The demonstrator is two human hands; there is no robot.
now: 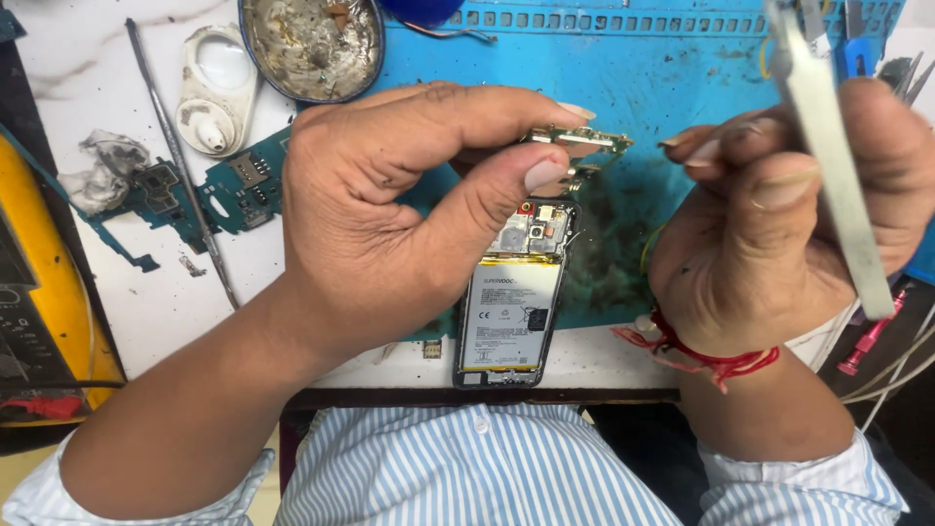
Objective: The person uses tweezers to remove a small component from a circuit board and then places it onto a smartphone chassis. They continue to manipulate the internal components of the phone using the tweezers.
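My left hand pinches a small gold and green circuit board between thumb and forefinger, held above the blue mat. My right hand grips steel tweezers, their long flat handle pointing up toward the camera and their tips hidden behind my fingers near the board. Below both hands lies an opened phone with its white battery and upper circuitry exposed, at the mat's front edge.
A round metal tin of solder residue sits at the back left beside a white plastic holder. A blue-green circuit board, a thin metal rod and crumpled tissue lie left. A yellow meter stands far left.
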